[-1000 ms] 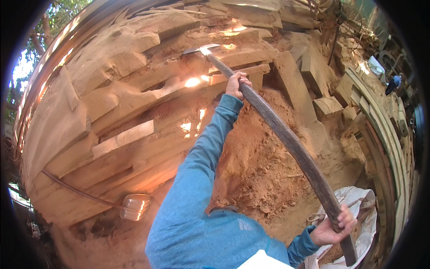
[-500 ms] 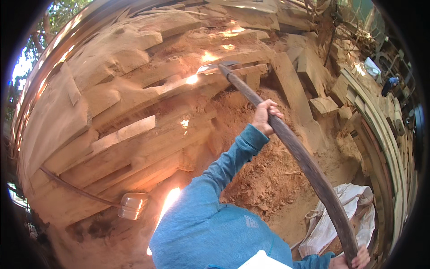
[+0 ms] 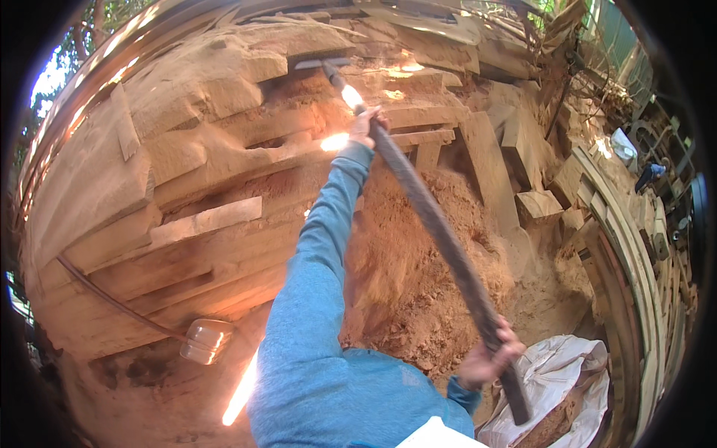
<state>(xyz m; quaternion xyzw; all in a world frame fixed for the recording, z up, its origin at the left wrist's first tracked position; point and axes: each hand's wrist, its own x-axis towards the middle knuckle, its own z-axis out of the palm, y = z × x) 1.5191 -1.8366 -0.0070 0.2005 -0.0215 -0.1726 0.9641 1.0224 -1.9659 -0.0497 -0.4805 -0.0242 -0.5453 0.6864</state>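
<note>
A hoe with a long, dark wooden handle (image 3: 437, 224) slants across the middle of the head view. Its metal blade (image 3: 323, 64) is at the far end, over the dusty timber pile. My left hand (image 3: 366, 125) is wrapped round the handle a little below the blade, with that arm stretched forward. Near the handle's lower end my right hand (image 3: 489, 360) grips it, slightly blurred. Beneath the handle lies a heap of loose reddish-brown material (image 3: 426, 321), soil or sawdust. The handle's butt end overlaps a white sack (image 3: 549, 366) at the lower right.
Stacked, dust-covered timber (image 3: 202, 164) fills the left and far side. A clear plastic container (image 3: 207, 341) stands at the lower left, beside a thin curved rod (image 3: 119, 302). Long planks (image 3: 624, 246) line the right side. A distant person (image 3: 651, 175) appears at the far right.
The hoe has moved forward and left, its blade now farther over the timber. My left arm has stretched out, and my right hand has come up and left.
</note>
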